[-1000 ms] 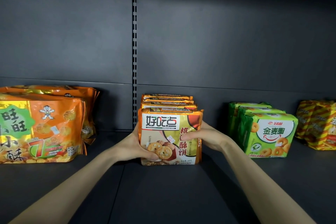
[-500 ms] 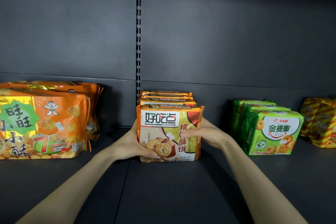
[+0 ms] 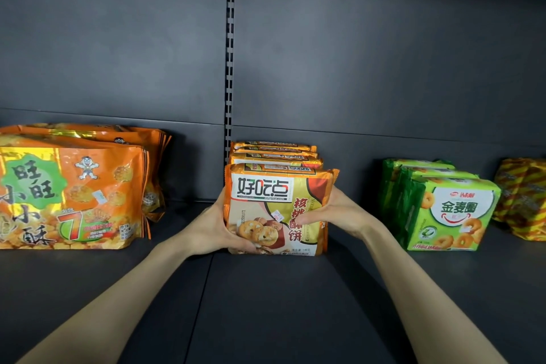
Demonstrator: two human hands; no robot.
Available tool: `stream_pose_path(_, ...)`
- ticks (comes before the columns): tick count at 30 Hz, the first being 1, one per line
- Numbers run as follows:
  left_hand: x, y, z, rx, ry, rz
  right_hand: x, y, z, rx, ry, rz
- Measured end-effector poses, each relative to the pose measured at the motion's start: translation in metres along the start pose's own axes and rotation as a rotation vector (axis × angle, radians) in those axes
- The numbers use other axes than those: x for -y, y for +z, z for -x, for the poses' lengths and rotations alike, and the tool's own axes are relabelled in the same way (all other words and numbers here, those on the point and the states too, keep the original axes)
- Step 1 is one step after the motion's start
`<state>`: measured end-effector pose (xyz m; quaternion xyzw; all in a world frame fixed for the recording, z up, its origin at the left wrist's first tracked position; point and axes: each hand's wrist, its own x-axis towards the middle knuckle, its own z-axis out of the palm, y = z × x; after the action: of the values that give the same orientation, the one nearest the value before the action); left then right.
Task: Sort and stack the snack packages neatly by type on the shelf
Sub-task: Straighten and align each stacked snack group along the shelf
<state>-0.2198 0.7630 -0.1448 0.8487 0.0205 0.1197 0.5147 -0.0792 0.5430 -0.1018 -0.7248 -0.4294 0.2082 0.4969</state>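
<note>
Head view only. The front walnut cookie pack is held upright at the centre of the shelf. Its bottom edge is on or just above the board; contact cannot be told. The pack's left edge is gripped by the left hand, with the thumb laid across the lower front. Its right edge is pinched by the right hand, with the thumb pressed on the front face. The fingers behind the pack are hidden.

A row of matching cookie packs is stood on edge directly behind it, touching or nearly so. The row runs to the far back panel beside the slotted upright. Orange Want Want bags are seen at left, well apart. Green ring biscuit packs are at right, and yellow-red striped packs at far right are cut by the frame edge.

Handling, as judged: the pack is likely light, and its glossy film wrap is likely slippery. A stiff inner tray is suggested by the squared shape, and the contents are likely brittle. Hold is best taken on both side edges with flat pressure, and the face should not be squeezed. The crimped seal fins look thin and would crumple if pulled. Tipping forward could be expected if the pack is released off square.
</note>
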Motion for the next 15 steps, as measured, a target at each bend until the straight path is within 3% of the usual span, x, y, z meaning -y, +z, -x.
stream_pose_path(15, -0.015, -0.003, 0.02, 0.002, -0.061, -0.21, 0.019, 0.008, 0.018, -0.116, 0.084, 0.18)
